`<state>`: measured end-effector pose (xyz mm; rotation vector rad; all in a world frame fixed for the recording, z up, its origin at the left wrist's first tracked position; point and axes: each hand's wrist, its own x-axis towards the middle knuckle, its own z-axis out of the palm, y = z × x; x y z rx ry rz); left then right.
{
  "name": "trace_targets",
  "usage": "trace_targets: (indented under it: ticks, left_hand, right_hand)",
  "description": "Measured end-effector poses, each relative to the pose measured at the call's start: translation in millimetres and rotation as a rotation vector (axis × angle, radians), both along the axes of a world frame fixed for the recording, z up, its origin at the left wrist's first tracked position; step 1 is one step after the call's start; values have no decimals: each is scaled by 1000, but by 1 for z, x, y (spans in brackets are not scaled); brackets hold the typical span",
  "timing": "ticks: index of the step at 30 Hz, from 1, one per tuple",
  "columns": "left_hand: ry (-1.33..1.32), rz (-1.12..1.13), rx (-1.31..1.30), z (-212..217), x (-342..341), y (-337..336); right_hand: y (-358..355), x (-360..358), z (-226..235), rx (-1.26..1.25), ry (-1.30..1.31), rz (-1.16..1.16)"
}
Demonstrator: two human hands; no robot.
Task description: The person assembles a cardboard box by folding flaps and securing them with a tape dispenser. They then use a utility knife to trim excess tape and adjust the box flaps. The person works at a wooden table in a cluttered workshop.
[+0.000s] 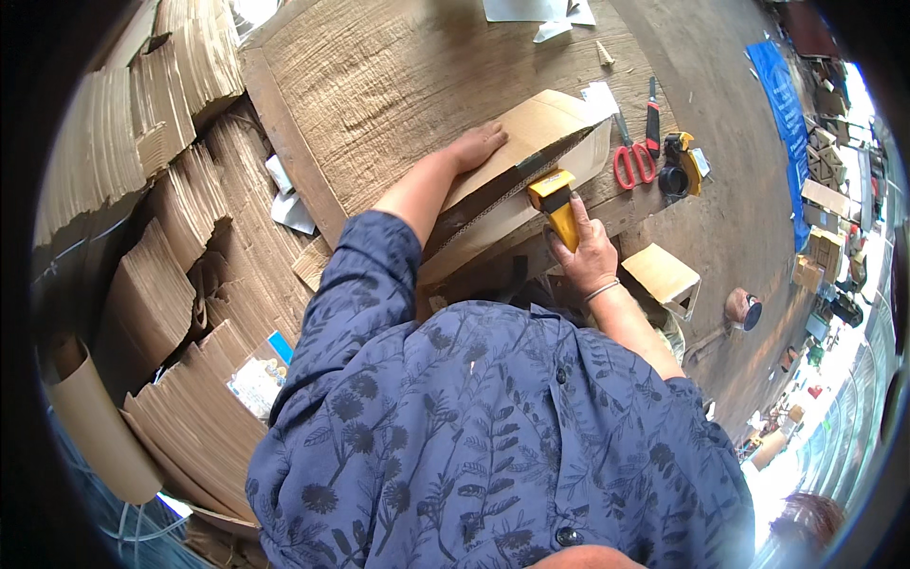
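A long cardboard box lies slantwise across the wooden table, its near side showing a corrugated edge and a dark gap. My left hand rests on the far side of the box, fingers stretched out flat against it. In my right hand is a yellow-and-black hand tool, gripped by its handle. The tool's yellow head is against or just over the box's near flap; I cannot tell which. Right of the box lie red-handled scissors and a black-and-red utility knife.
Stacks of flattened cardboard fill the left side beside the table. A yellow-and-black tape dispenser sits at the right edge. A small open carton stands near my right forearm. Paper scraps lie at the far edge.
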<state>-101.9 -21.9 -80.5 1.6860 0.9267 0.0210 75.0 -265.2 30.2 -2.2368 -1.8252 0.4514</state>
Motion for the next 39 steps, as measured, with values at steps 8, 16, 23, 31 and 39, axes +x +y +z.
trace_targets:
  ticks: [8,16,23,31,39]
  left_hand:
    - [84,-238,179,96,-14,-53]
    - [384,-39,487,114,17,-95]
    - [396,87,572,102,23,-104]
    - [358,64,728,79,10,-101]
    - [249,-125,508,90,8,-74]
  right_hand:
    - [-5,8,-13,-21,-1,-35]
    - [-21,19,63,23,102,14]
    - [-20,26,119,18,127,43]
    - [-85,45,63,33,52,57]
    - [-39,29,-58,-74,47,18]
